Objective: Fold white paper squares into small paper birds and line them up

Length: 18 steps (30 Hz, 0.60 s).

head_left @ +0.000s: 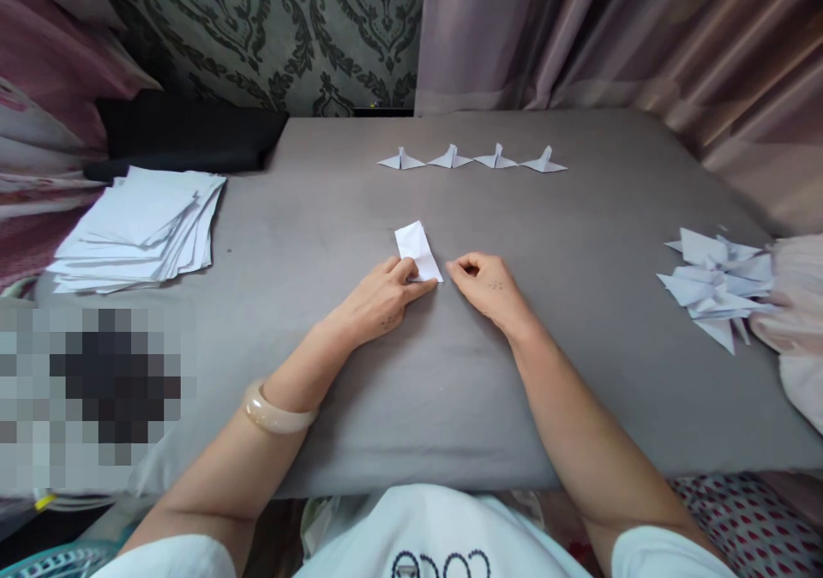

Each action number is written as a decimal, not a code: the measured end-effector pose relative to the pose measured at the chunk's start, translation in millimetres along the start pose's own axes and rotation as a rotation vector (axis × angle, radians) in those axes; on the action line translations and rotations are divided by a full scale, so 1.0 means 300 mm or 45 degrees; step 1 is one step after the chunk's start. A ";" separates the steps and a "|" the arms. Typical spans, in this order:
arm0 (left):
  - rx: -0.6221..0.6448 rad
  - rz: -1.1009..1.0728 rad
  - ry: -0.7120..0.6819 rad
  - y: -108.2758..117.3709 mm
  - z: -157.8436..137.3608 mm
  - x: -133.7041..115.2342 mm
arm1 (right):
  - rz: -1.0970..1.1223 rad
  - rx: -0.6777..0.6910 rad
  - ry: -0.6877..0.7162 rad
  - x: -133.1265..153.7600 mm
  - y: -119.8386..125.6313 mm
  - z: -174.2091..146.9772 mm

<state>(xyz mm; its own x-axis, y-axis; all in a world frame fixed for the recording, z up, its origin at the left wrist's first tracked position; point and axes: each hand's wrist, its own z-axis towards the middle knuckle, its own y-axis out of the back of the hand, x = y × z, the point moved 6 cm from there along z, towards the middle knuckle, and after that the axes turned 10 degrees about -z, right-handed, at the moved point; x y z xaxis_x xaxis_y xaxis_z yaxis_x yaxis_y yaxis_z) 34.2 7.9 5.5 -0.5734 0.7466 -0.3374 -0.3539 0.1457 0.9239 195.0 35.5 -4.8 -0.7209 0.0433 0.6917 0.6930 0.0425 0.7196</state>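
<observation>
A small folded piece of white paper (pixel 419 248) lies on the grey-covered table in front of me, a crease running across it. My left hand (pixel 389 299) presses on its lower part, fingers bent, with one fingertip at the lower right corner. That hand hides part of the paper's lower left edge. Just right of that corner, apart from the paper, is my right hand (pixel 485 286). Its thumb and fingers are drawn together, and nothing shows between them.
Several folded paper cranes (pixel 452 158) stand in a row at the back of the grey table cover (pixel 309 218). More paper cranes (pixel 713 282) are heaped at the right edge beside bunched pale cloth (pixel 801 321). At left are stacked white sheets (pixel 141 226) and a black cloth-like item (pixel 186 132).
</observation>
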 end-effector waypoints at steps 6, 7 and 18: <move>-0.101 -0.070 0.048 0.000 0.000 0.006 | -0.031 -0.025 0.137 0.024 -0.023 -0.007; -0.147 -0.105 0.069 0.006 -0.002 0.012 | -0.033 -0.021 0.148 0.026 -0.029 -0.009; -0.763 0.168 0.284 0.139 -0.052 0.036 | -0.349 -0.255 0.536 0.137 -0.016 -0.078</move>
<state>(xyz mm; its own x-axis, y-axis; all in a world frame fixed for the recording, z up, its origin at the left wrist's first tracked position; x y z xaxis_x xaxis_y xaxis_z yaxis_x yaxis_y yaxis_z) 1.7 11.9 37.6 -0.7567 0.5717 -0.3171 -0.5840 -0.3732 0.7209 162.1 13.6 21.6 -0.8424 -0.3479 0.4116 0.4949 -0.1967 0.8464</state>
